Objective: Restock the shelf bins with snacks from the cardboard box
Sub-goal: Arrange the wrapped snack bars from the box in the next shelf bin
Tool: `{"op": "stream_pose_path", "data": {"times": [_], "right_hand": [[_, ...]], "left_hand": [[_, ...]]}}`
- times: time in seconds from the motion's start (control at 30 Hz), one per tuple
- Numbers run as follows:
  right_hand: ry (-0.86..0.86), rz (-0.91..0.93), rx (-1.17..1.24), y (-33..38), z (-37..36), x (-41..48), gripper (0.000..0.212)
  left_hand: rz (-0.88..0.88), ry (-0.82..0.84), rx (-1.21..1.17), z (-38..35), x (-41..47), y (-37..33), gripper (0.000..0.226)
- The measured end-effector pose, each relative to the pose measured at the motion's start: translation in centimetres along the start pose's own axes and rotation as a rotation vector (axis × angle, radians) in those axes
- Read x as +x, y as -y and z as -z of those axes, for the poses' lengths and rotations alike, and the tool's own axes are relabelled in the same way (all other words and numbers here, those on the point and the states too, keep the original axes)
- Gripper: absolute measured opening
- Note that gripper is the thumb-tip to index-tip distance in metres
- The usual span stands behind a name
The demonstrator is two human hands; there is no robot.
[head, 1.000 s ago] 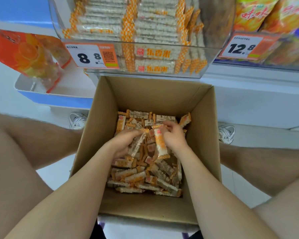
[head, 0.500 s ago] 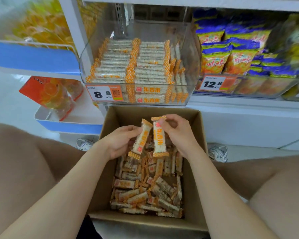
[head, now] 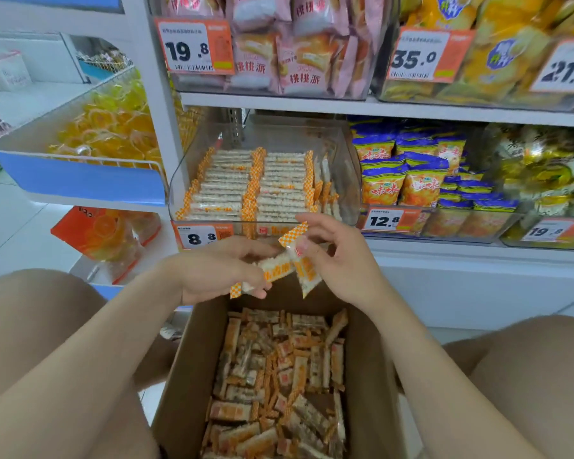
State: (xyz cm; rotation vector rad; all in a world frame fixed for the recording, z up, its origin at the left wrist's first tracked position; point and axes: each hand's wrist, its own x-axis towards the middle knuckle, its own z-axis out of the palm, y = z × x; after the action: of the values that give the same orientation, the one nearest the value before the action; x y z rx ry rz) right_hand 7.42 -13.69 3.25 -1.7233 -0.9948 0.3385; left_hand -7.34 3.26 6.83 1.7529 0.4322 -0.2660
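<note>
The head camera looks down at the left hand (head: 219, 274), which holds one snack bar (head: 275, 268) with its fingers curled round it. The right hand (head: 338, 260) pinches a second snack bar (head: 307, 273) near its top between thumb and fingertips, with its other fingers a bit spread. Both bars are up in the air and cross each other, just above the far end of the cardboard box (head: 193, 376), where a heap of bars (head: 279, 376) lies, and just in front of the clear bin (head: 345, 180) on the shelf, which has neat rows of bars (head: 246, 183) in it.
</note>
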Motion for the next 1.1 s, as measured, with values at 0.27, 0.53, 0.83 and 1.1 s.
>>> {"op": "stream_pose_path", "data": {"times": [0.27,0.53,0.83,1.1], "right_hand": [[0.054,0.206,-0.312,4.0,1.3,1.8,0.027],[-0.020,0.156,-0.254,4.6,2.9,4.0,0.017],[0.011,0.003,-0.393,4.5,7.7,4.8,0.040],[-0.119,-0.055,-0.996,3.9,6.0,7.5,0.022]], "left_hand": [[-0.147,-0.136,0.094,2.8,0.1,-3.0,0.057],[-0.226,-0.133,-0.033,3.3,4.0,-4.5,0.061],[-0.221,-0.258,-0.367,1.7,8.4,-7.1,0.061],[-0.329,-0.331,0.878,2.1,12.5,-5.3,0.055]]}}
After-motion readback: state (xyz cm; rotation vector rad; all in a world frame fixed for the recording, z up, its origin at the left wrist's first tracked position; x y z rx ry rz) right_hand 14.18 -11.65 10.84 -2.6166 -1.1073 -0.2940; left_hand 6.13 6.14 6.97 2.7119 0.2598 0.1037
